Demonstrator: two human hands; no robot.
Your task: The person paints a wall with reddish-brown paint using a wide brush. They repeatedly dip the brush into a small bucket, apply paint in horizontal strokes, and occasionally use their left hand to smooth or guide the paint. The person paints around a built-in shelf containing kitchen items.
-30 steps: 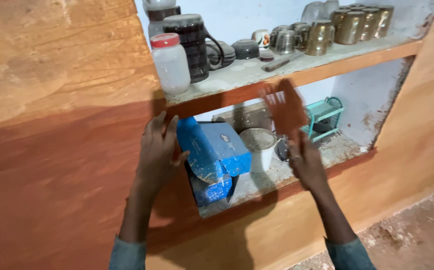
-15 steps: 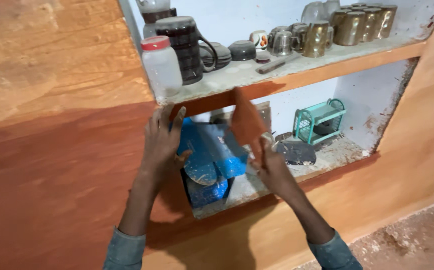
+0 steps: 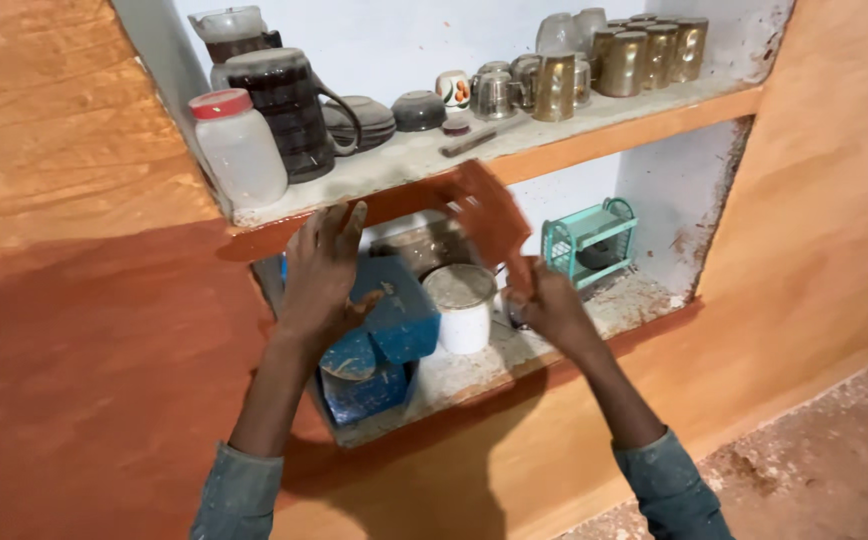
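The right hand (image 3: 544, 300) is closed around the handle of a wide paint brush (image 3: 489, 215) loaded with rust-red paint. The brush's long axis runs on a slant, handle low and to the right, bristles pointing up and to the left, their tip at the painted front edge of the upper shelf (image 3: 574, 125); the head is blurred, so I cannot tell whether it actually touches. The left hand (image 3: 322, 272) is spread wide, fingers up, palm against the blue box (image 3: 394, 315) standing in the lower niche, fingertips just under the same shelf edge. Beside the box stands a white tin (image 3: 462, 305), and further right a small turquoise rack (image 3: 586, 240). On the upper shelf sit a red-lidded plastic jar (image 3: 239, 145), a dark jug (image 3: 289, 110) and a row of metal cups (image 3: 644, 55).
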